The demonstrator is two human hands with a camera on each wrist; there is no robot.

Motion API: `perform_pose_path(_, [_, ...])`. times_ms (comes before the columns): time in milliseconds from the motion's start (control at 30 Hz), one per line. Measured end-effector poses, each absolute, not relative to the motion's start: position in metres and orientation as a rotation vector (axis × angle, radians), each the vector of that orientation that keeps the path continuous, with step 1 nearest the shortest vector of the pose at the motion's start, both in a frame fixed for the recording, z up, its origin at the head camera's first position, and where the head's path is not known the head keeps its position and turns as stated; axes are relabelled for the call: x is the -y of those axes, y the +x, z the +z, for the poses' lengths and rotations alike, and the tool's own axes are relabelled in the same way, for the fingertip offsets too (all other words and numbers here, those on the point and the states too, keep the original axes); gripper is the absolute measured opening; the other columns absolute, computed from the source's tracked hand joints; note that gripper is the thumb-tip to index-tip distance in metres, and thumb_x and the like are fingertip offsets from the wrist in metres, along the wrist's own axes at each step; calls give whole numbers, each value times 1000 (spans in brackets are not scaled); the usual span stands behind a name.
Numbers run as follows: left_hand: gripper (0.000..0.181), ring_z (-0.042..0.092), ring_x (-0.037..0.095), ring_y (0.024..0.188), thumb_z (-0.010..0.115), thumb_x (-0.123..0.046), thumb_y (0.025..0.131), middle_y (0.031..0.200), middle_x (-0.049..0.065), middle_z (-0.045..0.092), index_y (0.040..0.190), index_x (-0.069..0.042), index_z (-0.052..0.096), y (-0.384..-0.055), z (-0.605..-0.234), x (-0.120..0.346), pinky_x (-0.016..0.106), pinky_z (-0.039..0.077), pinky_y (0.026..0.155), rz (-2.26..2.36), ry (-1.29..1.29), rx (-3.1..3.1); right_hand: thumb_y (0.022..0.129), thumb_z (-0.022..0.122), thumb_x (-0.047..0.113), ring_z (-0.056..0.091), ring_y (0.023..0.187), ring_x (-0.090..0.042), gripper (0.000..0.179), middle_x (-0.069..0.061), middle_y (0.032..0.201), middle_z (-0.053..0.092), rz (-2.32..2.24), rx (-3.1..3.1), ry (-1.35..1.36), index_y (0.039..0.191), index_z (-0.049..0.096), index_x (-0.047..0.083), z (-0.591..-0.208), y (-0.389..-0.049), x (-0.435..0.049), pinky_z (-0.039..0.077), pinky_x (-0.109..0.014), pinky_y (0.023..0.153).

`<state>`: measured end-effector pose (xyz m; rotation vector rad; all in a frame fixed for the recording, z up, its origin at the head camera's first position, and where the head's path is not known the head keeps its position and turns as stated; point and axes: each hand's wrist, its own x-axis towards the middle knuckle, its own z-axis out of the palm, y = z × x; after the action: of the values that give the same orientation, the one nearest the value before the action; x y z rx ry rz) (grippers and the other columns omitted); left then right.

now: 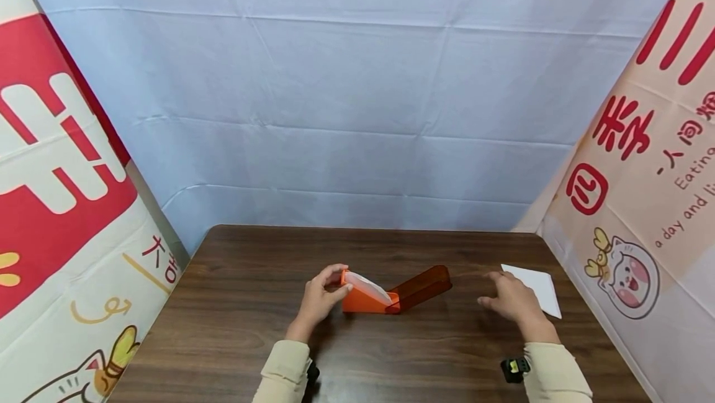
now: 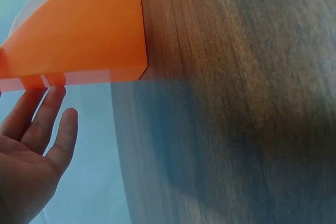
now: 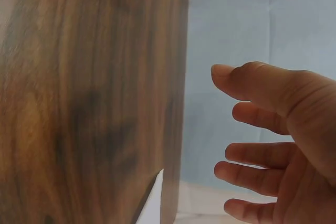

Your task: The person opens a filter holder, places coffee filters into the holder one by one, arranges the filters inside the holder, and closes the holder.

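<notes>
An orange plastic box (image 1: 363,302) with slanted sides sits on the table, its see-through lid (image 1: 421,288) swung open toward the right. White sheets (image 1: 365,285) stand inside it. My left hand (image 1: 323,296) grips the tall left end of the box between thumb and fingers. In the left wrist view, fingertips show at the end wall of the orange box (image 2: 100,30). Over the table to the right, my right hand (image 1: 511,296) holds nothing, its fingers apart and slightly bent. It is just left of a white sheet stack (image 1: 536,288), which it partly overlaps in the head view.
The dark wood table (image 1: 251,341) reaches back to a pale blue cloth (image 1: 346,111). Printed cloths hang at the left (image 1: 61,173) and right (image 1: 642,204). A black wrist device (image 1: 515,369) is by the right sleeve.
</notes>
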<state>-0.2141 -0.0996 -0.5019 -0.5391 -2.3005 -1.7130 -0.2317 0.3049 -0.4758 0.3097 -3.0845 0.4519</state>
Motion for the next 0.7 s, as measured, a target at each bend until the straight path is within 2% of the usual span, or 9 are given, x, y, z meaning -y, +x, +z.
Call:
perform_pose_path(200, [37,63,28,92,69,-1,82,103,18,65,117,-4,59,-212,-502,99,40,51,77,-1700,-517,2306,76,76,29,56,85,-46,60,-35,108,51,434,3120,284,119,55,-7,-480,-233,-311,46,-53,59])
perform_pose_path(533, [36,63,31,92,70,-1,82,102,19,65,116,-4,58,-213,-505,96,46,50,78,-1700,-522,2286,77,74,22,54,90,-48,53,-35,109,51,403,3153,216,117,55,-8,-491,-239,-329,45,-54,60])
perform_pose_path(700, [35,64,28,90,70,-2,82,100,17,66,115,-5,59,-214,-506,96,39,52,75,-1678,-509,2293,78,73,22,52,94,-49,53,-34,110,51,410,3159,190,118,55,-8,-496,-243,-338,45,-55,64])
